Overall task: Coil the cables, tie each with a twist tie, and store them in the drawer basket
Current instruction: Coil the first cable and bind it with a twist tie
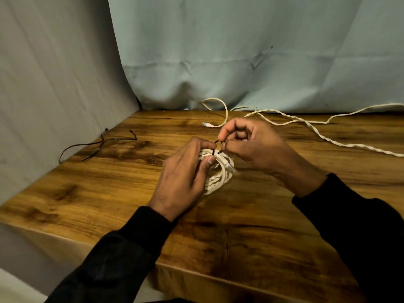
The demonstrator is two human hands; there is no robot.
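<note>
The left hand (185, 171) grips the coiled white cable (220, 171); the right hand (247, 141) pinches the black twist tie (215, 145) wrapped over the coil's top.

Wooden table (87, 193) in a corner; grey and pale blue cloth (218, 51) behind.

No readable text, labels, brands or numbers anywhere around my hands: nothing printed that I can make out in view.
</note>
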